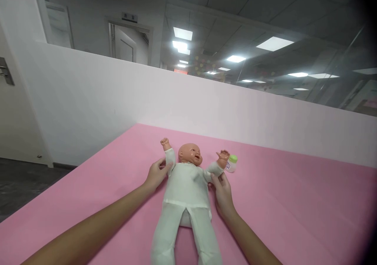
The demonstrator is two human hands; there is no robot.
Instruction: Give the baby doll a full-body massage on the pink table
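A baby doll (187, 186) in a white cloth suit lies on its back on the pink table (118, 170), its head away from me and turned to the right. Both of its arms are bent up beside its head. My left hand (157, 174) is closed on the doll's sleeve at the left of the picture, thumb on top. At the other side my right hand (222, 190) pinches the other sleeve near the elbow, its lower fingers partly hidden under the arm. Just beyond the doll's raised hand stands a small clear bottle (232, 165) with a green lid, partly covered by that hand.
A low white wall (188, 100) runs along the table's far edge, with glass and ceiling lights above it. At the left are a door (17, 100) with a metal handle and dark floor (23, 182). Pink surface stretches to the right.
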